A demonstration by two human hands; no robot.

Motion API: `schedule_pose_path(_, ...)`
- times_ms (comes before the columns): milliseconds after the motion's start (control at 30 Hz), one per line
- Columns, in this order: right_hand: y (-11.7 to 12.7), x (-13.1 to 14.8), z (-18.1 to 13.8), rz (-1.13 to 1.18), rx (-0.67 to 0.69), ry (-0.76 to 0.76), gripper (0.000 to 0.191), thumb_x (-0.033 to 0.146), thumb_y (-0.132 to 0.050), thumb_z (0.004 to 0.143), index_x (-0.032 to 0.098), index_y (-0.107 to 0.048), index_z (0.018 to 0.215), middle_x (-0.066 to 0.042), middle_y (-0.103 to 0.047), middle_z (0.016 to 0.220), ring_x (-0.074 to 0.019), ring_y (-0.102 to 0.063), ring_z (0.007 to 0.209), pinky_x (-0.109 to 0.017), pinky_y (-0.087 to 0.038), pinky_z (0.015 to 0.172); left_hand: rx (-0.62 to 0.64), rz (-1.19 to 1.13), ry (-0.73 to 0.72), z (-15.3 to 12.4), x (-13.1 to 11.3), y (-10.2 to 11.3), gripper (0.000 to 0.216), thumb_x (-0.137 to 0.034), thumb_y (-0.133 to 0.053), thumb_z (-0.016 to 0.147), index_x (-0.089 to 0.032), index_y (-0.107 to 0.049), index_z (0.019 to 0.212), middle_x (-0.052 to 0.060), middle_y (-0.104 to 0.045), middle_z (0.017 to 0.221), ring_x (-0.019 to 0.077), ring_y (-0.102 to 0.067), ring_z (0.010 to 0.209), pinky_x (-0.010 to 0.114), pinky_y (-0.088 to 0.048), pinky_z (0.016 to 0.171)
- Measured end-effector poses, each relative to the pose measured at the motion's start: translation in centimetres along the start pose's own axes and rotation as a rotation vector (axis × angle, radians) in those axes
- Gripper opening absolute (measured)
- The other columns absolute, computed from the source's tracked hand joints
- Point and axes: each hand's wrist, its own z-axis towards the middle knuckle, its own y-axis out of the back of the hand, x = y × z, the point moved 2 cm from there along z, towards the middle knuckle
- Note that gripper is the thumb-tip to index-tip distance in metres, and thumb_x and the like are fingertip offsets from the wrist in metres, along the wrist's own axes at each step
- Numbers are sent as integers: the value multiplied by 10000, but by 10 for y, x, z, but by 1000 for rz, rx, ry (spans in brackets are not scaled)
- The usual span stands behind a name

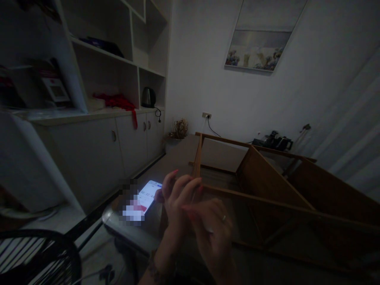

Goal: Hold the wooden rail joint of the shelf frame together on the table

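Observation:
My left hand (179,196) is raised over the near end of the table, its fingers curved and apart, with nothing visible in them. Close against it on the right is my right hand (213,225), which wears a ring. Its thumb and fingertips are pressed together near the left palm; whatever they pinch, if anything, is too dark and small to make out. Just left of my left hand, a lit phone (150,192) showing a timer lies on the table (178,154). To the right and beyond my hands lies a brown wooden frame with dividers (267,174).
A black slatted chair (38,253) stands at the lower left. White cabinets (89,146) line the left wall, with a kettle (148,97) and red cloth (117,101) on their counter. Dark appliances (274,140) sit beyond the frame. A picture (261,43) hangs on the wall.

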Motion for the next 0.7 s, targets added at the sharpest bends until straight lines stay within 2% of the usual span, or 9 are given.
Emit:
schedule_pose_path(133, -3, 1, -2, -36, 52, 13, 198, 225, -502, 1034, 203, -686, 962, -1, -676, 781, -155, -565, 727, -298, -407, 714, 3, 1, 11, 0, 0, 1, 121, -267, -617, 947, -285, -732, 980, 11, -704, 920, 234, -519, 1160, 380, -389, 975)
schedule_pose_path(300, -6, 4, 1, -127, 139, 18, 263, 164, -406, 1036, 182, -578, 838, -24, -599, 773, -174, -510, 757, -318, -374, 739, -19, 30, -36, 1, -1, 1, 130, -273, -606, 956, -269, -733, 982, 20, -712, 925, 231, -507, 1187, 352, -396, 938)
schedule_pose_path(400, -7, 5, 0, -178, 164, 49, 282, 207, -374, 1048, 189, -541, 821, -26, -571, 769, -180, -491, 764, -324, -366, 752, -34, 51, -48, 1, 0, 0, 128, -268, -612, 952, -271, -737, 979, 17, -715, 920, 232, -509, 1187, 348, -392, 915)
schedule_pose_path(467, -8, 5, 0, -203, 174, 62, 273, 266, -391, 1054, 191, -547, 843, -23, -575, 780, -182, -490, 772, -328, -363, 768, -33, 56, -55, 0, 0, 0, 119, -274, -625, 945, -273, -737, 986, 14, -713, 910, 235, -511, 1177, 351, -384, 915)
schedule_pose_path(567, -7, 4, 0, -244, 145, 88, 247, 247, -411, 1056, 191, -570, 875, -16, -593, 787, -176, -489, 769, -330, -362, 800, -30, 48, -45, 1, 1, 1, 107, -278, -631, 941, -282, -730, 981, 6, -709, 913, 233, -524, 1143, 360, -380, 927)
schedule_pose_path(700, -1, 5, 4, -326, 116, 138, 272, 225, -383, 1062, 202, -654, 1061, -24, -606, 805, -186, -490, 767, -342, -356, 810, 12, 25, -12, 0, 1, 1, 142, -287, -583, 962, -297, -712, 1018, 4, -698, 944, 228, -519, 1141, 370, -386, 961)
